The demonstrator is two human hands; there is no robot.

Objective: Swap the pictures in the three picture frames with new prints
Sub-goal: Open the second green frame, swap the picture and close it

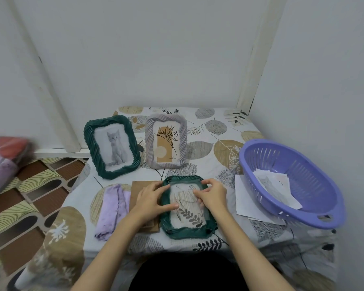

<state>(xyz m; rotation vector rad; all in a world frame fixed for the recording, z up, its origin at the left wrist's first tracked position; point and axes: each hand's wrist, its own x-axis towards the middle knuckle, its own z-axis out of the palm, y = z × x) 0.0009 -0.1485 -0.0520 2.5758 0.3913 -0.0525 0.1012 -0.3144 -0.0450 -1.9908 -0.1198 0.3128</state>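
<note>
While flat, frame [186,206] seemingly lies under fingers [198,193].

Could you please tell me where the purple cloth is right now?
The purple cloth lies folded on the table's front left, beside the brown backing board and left of the left hand.

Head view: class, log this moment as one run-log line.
stage: print in flat green frame | left hand: on frame edge | right hand: pressing print | backing board: off, beside | upright frames: two
</note>
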